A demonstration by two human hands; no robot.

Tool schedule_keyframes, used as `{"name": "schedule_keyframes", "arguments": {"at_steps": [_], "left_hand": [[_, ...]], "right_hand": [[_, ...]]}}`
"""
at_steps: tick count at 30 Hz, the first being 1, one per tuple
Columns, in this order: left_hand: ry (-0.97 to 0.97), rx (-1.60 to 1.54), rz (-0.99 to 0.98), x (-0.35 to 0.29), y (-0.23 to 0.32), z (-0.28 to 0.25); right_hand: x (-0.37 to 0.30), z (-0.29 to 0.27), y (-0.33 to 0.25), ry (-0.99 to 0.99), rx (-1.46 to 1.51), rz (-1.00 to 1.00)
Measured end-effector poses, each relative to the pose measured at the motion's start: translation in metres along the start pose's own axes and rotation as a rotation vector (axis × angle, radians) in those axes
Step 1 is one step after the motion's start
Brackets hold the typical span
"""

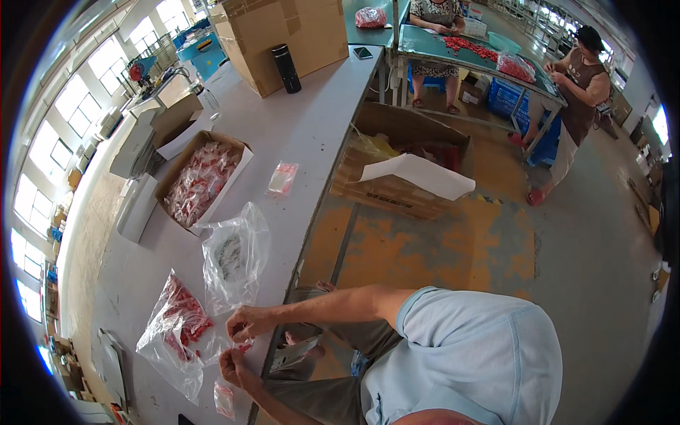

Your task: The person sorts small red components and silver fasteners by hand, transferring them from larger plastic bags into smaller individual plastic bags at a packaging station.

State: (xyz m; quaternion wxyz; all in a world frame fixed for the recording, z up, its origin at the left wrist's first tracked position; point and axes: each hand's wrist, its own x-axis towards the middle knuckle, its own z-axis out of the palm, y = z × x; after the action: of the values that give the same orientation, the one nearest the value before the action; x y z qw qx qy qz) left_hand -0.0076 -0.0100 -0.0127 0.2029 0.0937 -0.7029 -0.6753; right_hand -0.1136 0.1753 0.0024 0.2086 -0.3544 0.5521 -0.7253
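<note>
My right hand (248, 324), the upper one in the picture, is over the table with fingers pinched together. What it holds, if anything, is hidden. Just below it, my left hand (234, 366) is closed beside a tiny red piece (244, 346); its fingertips are too small to make out. A clear plastic bag of red pieces (185, 315) lies open by both hands. Behind it a clear bag with dark print (230, 256) is spread flat. One small clear packet (224, 398) with red in it rests near my left wrist.
An open carton of red-filled packets (241, 159) stands farther along the table (304, 106). Another packet (282, 179), a black bottle (285, 69), a phone (363, 53) and a large cardboard box (312, 35) are there too. An open carton (382, 191) sits beside the table; two people work beyond.
</note>
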Motion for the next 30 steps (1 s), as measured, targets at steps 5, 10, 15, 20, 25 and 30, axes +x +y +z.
{"name": "schedule_keyframes", "arguments": {"at_steps": [5, 10, 15, 20, 25, 30], "left_hand": [[-0.040, 0.004, -0.003, 0.001, 0.001, 0.001], [0.017, 0.051, 0.019, -0.001, 0.005, 0.005], [-0.016, 0.001, -0.007, 0.000, 0.000, 0.006], [-0.009, 0.190, 0.070, 0.001, -0.006, 0.010], [-0.046, 0.223, -0.078, -0.001, -0.004, 0.018], [-0.067, 0.215, 0.058, -0.002, 0.003, 0.016]], "right_hand": [[0.005, -0.002, 0.010, -0.023, 0.010, -0.072], [0.007, -0.003, 0.013, -0.038, 0.000, -0.073], [0.005, -0.001, 0.018, -0.022, -0.195, -0.192], [0.006, 0.002, 0.009, -0.020, -0.021, -0.080], [0.004, -0.005, 0.009, -0.007, -0.102, -0.108], [0.005, 0.001, 0.011, 0.076, -0.024, -0.092]]}}
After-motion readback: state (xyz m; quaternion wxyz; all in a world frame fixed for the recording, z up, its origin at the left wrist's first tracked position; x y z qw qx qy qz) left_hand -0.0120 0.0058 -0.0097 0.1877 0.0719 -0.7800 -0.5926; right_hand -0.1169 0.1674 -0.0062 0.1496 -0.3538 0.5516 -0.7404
